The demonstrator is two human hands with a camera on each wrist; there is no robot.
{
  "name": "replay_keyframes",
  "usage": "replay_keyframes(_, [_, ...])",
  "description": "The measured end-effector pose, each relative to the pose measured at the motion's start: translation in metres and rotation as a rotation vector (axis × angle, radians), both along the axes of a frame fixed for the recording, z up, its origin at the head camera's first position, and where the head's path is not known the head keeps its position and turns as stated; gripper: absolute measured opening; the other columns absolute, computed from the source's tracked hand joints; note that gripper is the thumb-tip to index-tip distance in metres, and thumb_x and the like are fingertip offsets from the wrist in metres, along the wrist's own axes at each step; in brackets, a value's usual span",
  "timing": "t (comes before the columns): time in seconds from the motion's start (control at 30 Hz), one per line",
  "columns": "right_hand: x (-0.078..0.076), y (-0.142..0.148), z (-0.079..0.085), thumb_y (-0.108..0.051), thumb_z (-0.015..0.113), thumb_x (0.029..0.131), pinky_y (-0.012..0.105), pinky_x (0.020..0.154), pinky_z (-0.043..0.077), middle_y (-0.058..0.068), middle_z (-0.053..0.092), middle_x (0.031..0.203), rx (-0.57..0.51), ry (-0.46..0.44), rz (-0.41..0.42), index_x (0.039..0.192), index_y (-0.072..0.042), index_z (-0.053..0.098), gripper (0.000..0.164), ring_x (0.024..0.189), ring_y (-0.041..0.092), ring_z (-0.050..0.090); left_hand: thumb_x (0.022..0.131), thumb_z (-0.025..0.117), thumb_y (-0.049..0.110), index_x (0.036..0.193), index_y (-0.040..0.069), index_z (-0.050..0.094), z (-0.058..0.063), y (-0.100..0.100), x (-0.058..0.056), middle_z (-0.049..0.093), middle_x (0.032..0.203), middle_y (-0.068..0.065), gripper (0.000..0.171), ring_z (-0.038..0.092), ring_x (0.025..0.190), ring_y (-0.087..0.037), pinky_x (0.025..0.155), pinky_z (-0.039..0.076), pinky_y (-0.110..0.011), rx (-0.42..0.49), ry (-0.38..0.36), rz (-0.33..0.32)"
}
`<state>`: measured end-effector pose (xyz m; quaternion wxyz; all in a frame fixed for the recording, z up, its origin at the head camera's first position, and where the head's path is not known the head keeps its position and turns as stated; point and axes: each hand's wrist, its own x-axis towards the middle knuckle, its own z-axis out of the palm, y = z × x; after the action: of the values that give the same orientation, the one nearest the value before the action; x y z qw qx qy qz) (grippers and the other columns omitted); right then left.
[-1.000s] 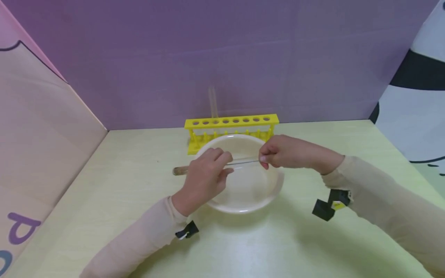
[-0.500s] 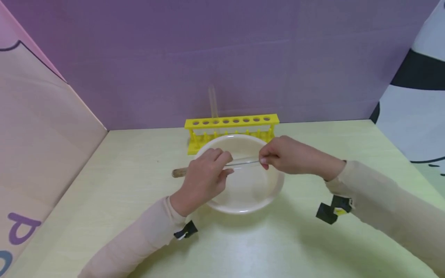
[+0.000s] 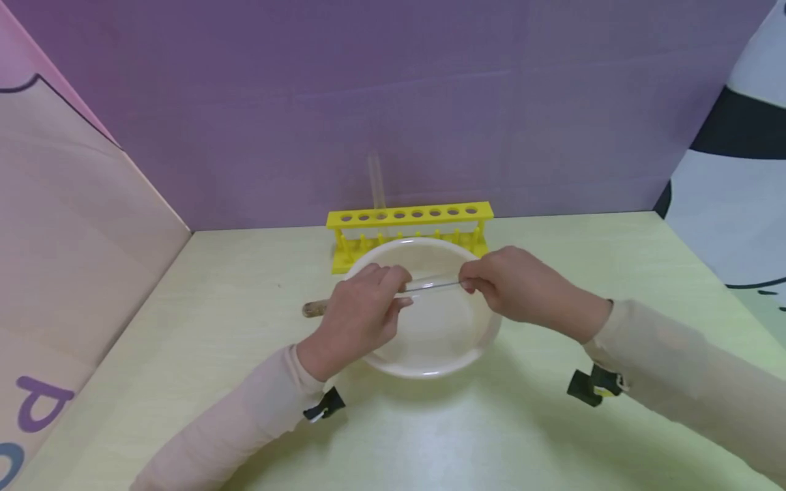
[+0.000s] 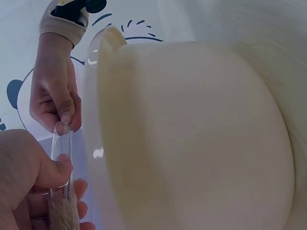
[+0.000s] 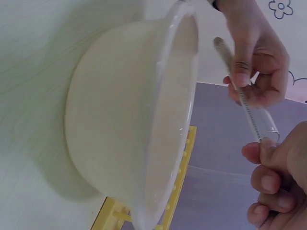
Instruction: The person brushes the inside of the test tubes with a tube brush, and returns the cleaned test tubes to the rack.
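Note:
A clear test tube lies nearly level over the white basin, with a test tube brush inside it. My left hand grips the tube around its middle, thumb on one side and fingers on the other. Tan bristles fill the closed end, which sticks out left of that hand in the head view. My right hand pinches the brush's thin twisted wire handle right at the tube's mouth. The end of the wire is hidden in the right fingers.
Behind the basin stands a yellow test tube rack, partly covered by the rim. Another clear test tube stands up from it, left of its middle. A purple backdrop rises at the table's back edge.
My right wrist and forearm have dropped slightly and swung a little to the right, while the fingertips stay at the tube's mouth. The tube's closed end has shifted slightly left and down.

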<state>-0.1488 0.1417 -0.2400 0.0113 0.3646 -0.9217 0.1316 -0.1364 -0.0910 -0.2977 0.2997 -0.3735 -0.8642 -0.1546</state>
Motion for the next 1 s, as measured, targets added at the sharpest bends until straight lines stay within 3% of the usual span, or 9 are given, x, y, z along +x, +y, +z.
replay_keyframes(0.27, [0.005, 0.005, -0.012, 0.013, 0.064, 0.073, 0.030, 0.053, 0.045, -0.001, 0.060, 0.067, -0.052, 0.270, 0.079, 0.076, -0.012, 0.063, 0.025, 0.060, 0.014, 0.050, 0.081, 0.073, 0.012, 0.096, 0.009, 0.057, 0.004, -0.002, -0.001, 0.062, 0.076, 0.002, 0.022, 0.052, 0.063, -0.016, 0.043, 0.039, -0.026, -0.029, -0.049, -0.024])
replay_keyframes(0.5, [0.003, 0.013, -0.024, 0.016, 0.072, 0.061, 0.031, 0.054, 0.048, 0.004, 0.061, 0.068, -0.098, 0.573, 0.210, 0.078, -0.007, 0.061, 0.031, 0.060, 0.018, 0.053, 0.082, 0.073, 0.013, 0.099, 0.010, 0.061, 0.009, -0.004, -0.005, 0.066, 0.078, 0.003, 0.021, 0.057, 0.065, -0.014, 0.051, 0.045, -0.026, -0.036, -0.162, -0.080])
replay_keyframes(0.67, [-0.001, 0.018, -0.027, 0.012, 0.079, 0.056, 0.033, 0.058, 0.050, 0.005, 0.061, 0.070, -0.097, 0.683, 0.282, 0.084, -0.005, 0.061, 0.037, 0.062, 0.019, 0.053, 0.086, 0.069, 0.012, 0.100, 0.009, 0.061, 0.012, -0.006, -0.008, 0.066, 0.080, 0.002, 0.017, 0.058, 0.068, -0.012, 0.058, 0.048, -0.026, -0.063, -0.231, -0.114])
replay_keyframes(0.8, [-0.003, 0.021, -0.028, 0.010, 0.080, 0.060, 0.032, 0.057, 0.049, 0.006, 0.062, 0.072, -0.070, 0.741, 0.312, 0.088, -0.003, 0.061, 0.036, 0.062, 0.019, 0.052, 0.089, 0.064, 0.011, 0.103, 0.006, 0.063, 0.016, -0.007, -0.010, 0.067, 0.085, 0.000, 0.014, 0.057, 0.070, -0.011, 0.065, 0.049, -0.025, -0.059, -0.363, -0.144])
replay_keyframes(0.9, [-0.006, 0.025, -0.029, 0.010, 0.069, 0.074, 0.033, 0.057, 0.049, 0.008, 0.062, 0.074, -0.056, 0.788, 0.345, 0.092, -0.001, 0.060, 0.023, 0.064, 0.022, 0.052, 0.091, 0.061, 0.011, 0.105, 0.005, 0.063, 0.019, -0.008, -0.013, 0.067, 0.087, -0.001, 0.015, 0.057, 0.071, -0.011, 0.070, 0.049, -0.026, -0.037, -0.494, -0.164])
replay_keyframes(1.0, [-0.007, 0.027, -0.030, 0.011, 0.061, 0.079, 0.034, 0.058, 0.050, 0.008, 0.062, 0.074, -0.058, 0.827, 0.370, 0.093, 0.001, 0.059, 0.018, 0.064, 0.023, 0.051, 0.092, 0.060, 0.012, 0.107, 0.005, 0.062, 0.021, -0.010, -0.017, 0.067, 0.089, -0.001, 0.016, 0.058, 0.074, -0.011, 0.075, 0.050, -0.026, -0.020, -0.606, -0.186])
